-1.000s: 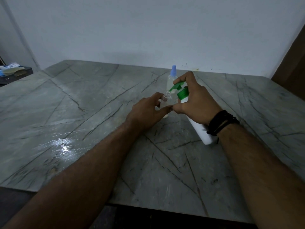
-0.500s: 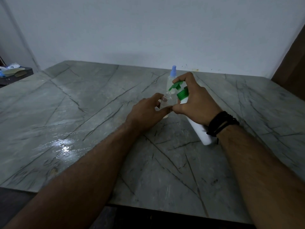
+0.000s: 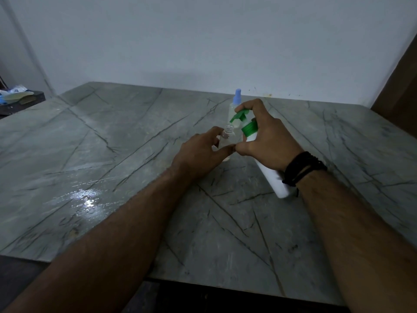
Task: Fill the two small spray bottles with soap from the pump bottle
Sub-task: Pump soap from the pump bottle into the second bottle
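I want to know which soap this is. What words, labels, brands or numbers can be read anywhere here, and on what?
No text can be read in this view.
Pump bottle: plain white body, no visible label; the right hand covers part of it.
Open small bottle in the left hand: clear, no print visible.
Capped spray bottle: no print visible.
Clutter at far left: too small and blurred to read.
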